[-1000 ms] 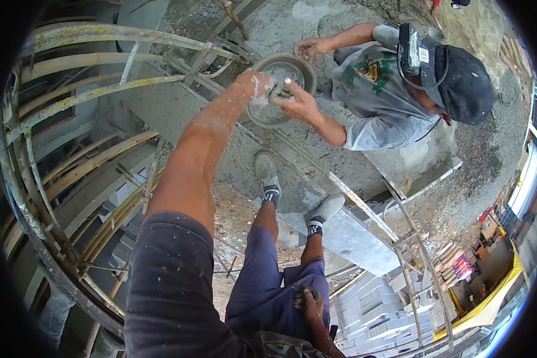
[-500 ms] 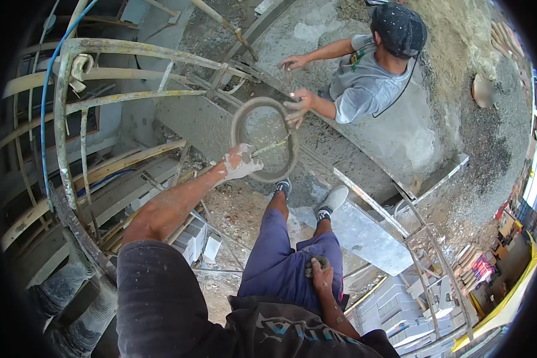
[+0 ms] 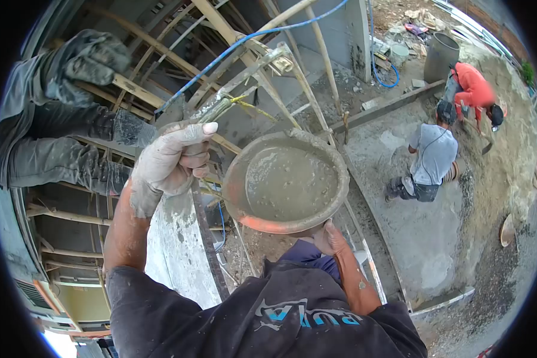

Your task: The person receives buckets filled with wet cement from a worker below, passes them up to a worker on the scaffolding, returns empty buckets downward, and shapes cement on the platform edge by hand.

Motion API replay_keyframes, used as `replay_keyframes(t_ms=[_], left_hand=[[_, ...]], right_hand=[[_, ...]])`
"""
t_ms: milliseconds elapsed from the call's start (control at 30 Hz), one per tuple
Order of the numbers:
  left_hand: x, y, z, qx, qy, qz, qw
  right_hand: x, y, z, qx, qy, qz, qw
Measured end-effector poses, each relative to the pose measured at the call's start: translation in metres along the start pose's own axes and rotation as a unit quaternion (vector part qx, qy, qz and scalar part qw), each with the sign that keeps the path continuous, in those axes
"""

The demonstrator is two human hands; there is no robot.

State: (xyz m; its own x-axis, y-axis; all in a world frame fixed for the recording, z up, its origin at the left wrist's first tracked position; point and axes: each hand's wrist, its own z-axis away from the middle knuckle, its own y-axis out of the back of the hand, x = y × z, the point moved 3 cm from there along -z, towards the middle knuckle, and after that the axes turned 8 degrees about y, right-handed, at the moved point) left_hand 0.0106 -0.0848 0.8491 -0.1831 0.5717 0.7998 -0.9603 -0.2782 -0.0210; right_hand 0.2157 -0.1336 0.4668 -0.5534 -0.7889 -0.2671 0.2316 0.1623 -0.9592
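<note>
A round tub [image 3: 339, 156] of wet grey mortar [image 3: 292, 182] is held up before my chest, its rim smeared with mortar and orange at the lower left. My left hand [image 3: 176, 156], caked in mortar, is closed at the tub's left side. A thin yellowish rope handle [image 3: 213, 190] runs from under that fist to the rim. My right hand [image 3: 330, 238] grips the tub's near underside, fingers partly hidden beneath it. To the left, another person's gloved hand [image 3: 98, 62] hangs above that person's mud-stained trousers [image 3: 71, 146].
Wooden scaffold poles [image 3: 316, 65] and a blue hose [image 3: 250, 39] cross beyond the tub. A mortar-smeared board [image 3: 182, 250] lies below left. On the ground, one person in a grey shirt [image 3: 435, 152] crouches near another in red [image 3: 474, 86]. A concrete cylinder [image 3: 441, 56] stands farther back.
The tub has risen from beside the grey-shirted person to my chest. My right hand has moved from my thigh to its underside. My view has swung left, bringing the gloved person closer.
</note>
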Motion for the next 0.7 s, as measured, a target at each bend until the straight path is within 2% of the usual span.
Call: replay_keyframes(t_ms=[67, 133, 167, 200, 233, 300, 400, 433, 467, 500, 567, 633, 700], left_hand=[[0.034, 0.011, 0.063, -0.017, -0.058, 0.057, 0.997], [0.066, 0.028, 0.113, -0.005, -0.146, 0.039, 0.988], [0.079, 0.045, 0.130, -0.044, -0.196, 0.076, 0.977], [0.098, 0.055, 0.150, 0.057, -0.234, 0.048, 0.969], [0.110, 0.060, 0.164, 0.071, -0.258, 0.054, 0.962], [0.145, 0.093, 0.177, 0.162, -0.303, 0.016, 0.939], [0.211, 0.129, 0.195, 0.132, -0.354, -0.011, 0.926], [0.243, 0.137, 0.201, 0.186, -0.385, -0.015, 0.904], [0.282, 0.159, 0.208, 0.170, -0.414, -0.061, 0.892], [0.319, 0.174, 0.216, 0.315, -0.437, -0.078, 0.839], [0.369, 0.179, 0.213, 0.496, -0.469, -0.188, 0.707], [0.389, 0.158, 0.195, 0.585, -0.484, -0.284, 0.585], [0.378, 0.114, 0.170, 0.592, -0.525, -0.347, 0.504]], right_hand=[[-0.009, -0.058, -0.016, -0.086, -0.016, -0.011, 0.996], [-0.012, -0.099, -0.031, -0.160, -0.036, -0.006, 0.986], [-0.016, -0.123, -0.046, -0.199, -0.050, 0.004, 0.979], [-0.018, -0.145, -0.060, -0.226, -0.056, 0.003, 0.972], [-0.016, -0.164, -0.073, -0.248, -0.061, 0.005, 0.967], [-0.010, -0.199, -0.100, -0.248, -0.073, 0.044, 0.965], [-0.012, -0.223, -0.138, -0.280, -0.112, 0.126, 0.945], [-0.012, -0.222, -0.142, -0.269, -0.103, 0.154, 0.945], [-0.017, -0.217, -0.143, -0.250, -0.088, 0.181, 0.947], [-0.023, -0.204, -0.141, -0.221, -0.071, 0.203, 0.951], [-0.037, -0.169, -0.130, -0.181, -0.052, 0.212, 0.959], [-0.047, -0.128, -0.106, -0.113, -0.045, 0.203, 0.972], [-0.060, -0.073, -0.076, -0.005, -0.015, 0.200, 0.980]])
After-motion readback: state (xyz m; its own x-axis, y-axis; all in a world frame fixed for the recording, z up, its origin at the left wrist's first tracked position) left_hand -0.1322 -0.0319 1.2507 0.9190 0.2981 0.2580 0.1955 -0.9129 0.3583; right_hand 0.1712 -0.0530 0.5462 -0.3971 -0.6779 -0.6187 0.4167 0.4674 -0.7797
